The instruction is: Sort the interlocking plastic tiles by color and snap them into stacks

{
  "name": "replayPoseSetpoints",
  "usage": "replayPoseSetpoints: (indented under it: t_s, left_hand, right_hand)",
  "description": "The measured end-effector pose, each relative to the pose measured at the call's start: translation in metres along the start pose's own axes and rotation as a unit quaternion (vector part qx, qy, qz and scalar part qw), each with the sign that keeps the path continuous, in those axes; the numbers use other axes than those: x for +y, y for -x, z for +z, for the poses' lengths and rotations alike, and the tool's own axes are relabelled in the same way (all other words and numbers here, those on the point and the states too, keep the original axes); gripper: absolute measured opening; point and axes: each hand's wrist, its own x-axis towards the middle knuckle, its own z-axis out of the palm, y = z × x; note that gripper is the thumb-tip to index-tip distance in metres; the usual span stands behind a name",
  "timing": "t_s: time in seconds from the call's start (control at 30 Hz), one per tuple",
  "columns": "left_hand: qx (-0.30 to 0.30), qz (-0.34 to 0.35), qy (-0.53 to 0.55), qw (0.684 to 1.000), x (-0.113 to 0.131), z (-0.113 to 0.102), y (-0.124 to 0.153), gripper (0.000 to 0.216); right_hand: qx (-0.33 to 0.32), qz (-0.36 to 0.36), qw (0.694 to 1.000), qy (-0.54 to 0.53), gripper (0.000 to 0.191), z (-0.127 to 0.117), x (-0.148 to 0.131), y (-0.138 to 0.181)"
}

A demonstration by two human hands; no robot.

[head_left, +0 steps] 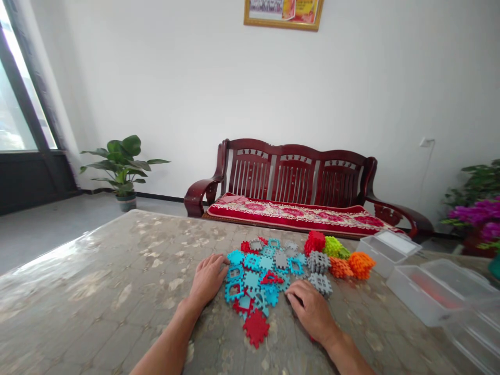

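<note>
Between my two hands lies a loose spread of flat, notched plastic building tiles (251,280), mostly turquoise, with some red and grey. My left hand (210,276) lies flat on the table at the spread's left side, its fingertips by the turquoise tiles. My right hand (310,307) rests at the right side, fingers loosely bent, with a gap between thumb and forefinger; nothing shows in it. Nearest me is a red tile (257,328). Beyond the right hand stand grey tile stacks (318,262). A bit of red shows under my right wrist.
Red stacked tiles (314,242), yellow-green tiles (333,246) and orange tiles (361,264) sit at the back right. Clear plastic boxes (420,307) stand at the right. Past the patterned table (140,291) are a wooden bench (292,177) and a potted plant (124,161).
</note>
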Motion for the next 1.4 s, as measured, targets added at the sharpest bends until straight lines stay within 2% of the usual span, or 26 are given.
replayPoseSetpoints:
  t_s: [0.1, 0.3, 0.47, 0.57, 0.67, 0.8, 0.9, 1.0, 1.1, 1.23, 1.4]
  left_hand:
    - [-0.002, -0.005, 0.013, 1.0, -0.001, 0.0, -0.002, 0.026]
    - [0.012, -0.061, 0.016, 0.998, 0.0, 0.003, -0.007, 0.035]
    - [0.0, -0.04, -0.023, 0.999, 0.001, 0.001, -0.01, 0.037]
    - [-0.003, -0.031, -0.031, 0.999, -0.001, 0.001, -0.012, 0.038]
    - [0.0, -0.022, -0.029, 0.999, -0.002, 0.002, -0.014, 0.037]
    - [0.001, -0.021, -0.024, 0.999, 0.0, 0.003, -0.016, 0.036]
    - [0.007, -0.019, -0.027, 0.999, 0.001, 0.003, -0.016, 0.036]
    - [0.012, -0.017, -0.025, 0.999, 0.003, 0.003, -0.016, 0.035]
    - [0.015, -0.019, -0.015, 1.0, 0.002, 0.004, -0.015, 0.035]
    - [0.015, -0.019, -0.005, 1.0, 0.002, 0.004, -0.015, 0.035]
    - [0.014, -0.023, -0.002, 1.0, 0.004, 0.001, -0.014, 0.035]
  right_hand:
    - [0.002, -0.002, 1.0, 0.005, 0.022, -0.001, -0.002, 0.001]
    - [0.012, -0.009, 1.0, -0.013, 0.021, -0.001, -0.002, 0.005]
    - [0.058, -0.014, 0.998, -0.034, 0.019, -0.002, -0.008, 0.005]
    - [0.063, 0.0, 0.996, -0.061, 0.02, -0.004, -0.019, -0.001]
    - [0.023, 0.017, 0.996, -0.085, 0.021, -0.005, -0.03, -0.019]
    - [-0.025, 0.014, 0.998, -0.049, 0.026, 0.003, -0.031, -0.065]
    - [-0.053, 0.015, 0.998, 0.002, 0.045, 0.019, -0.025, -0.109]
    - [-0.138, 0.012, 0.989, 0.048, 0.068, 0.039, -0.018, -0.148]
    - [-0.217, 0.018, 0.974, 0.066, 0.08, 0.053, -0.013, -0.174]
    - [-0.254, 0.017, 0.965, 0.058, 0.071, 0.058, -0.007, -0.188]
    - [-0.242, 0.011, 0.969, 0.059, 0.058, 0.046, 0.004, -0.178]
